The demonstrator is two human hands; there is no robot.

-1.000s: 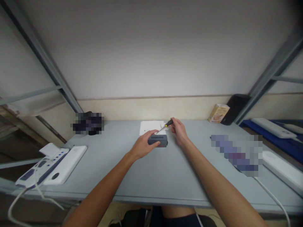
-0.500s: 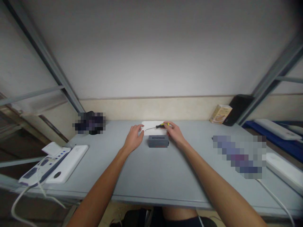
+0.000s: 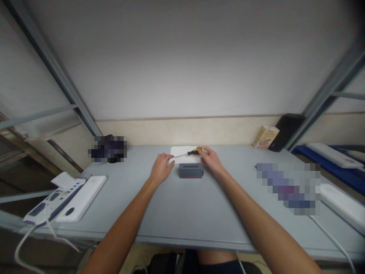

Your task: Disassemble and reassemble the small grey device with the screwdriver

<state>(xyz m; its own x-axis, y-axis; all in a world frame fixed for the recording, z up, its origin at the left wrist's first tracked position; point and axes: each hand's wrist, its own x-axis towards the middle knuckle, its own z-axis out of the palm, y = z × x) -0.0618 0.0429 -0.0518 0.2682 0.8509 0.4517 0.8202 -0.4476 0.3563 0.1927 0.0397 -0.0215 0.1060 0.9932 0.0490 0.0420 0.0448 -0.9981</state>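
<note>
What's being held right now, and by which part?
The right hand holds the screwdriver by its handle, near the yellow end. The left hand holds nothing visible.

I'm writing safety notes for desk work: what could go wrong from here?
The screwdriver in the right hand points towards the fingertips of the left hand, so a slip might poke them. The small dark speck at its tip, if loose, could be flicked off the white sheet. The grey box sits close to the right hand and might get nudged.
</note>
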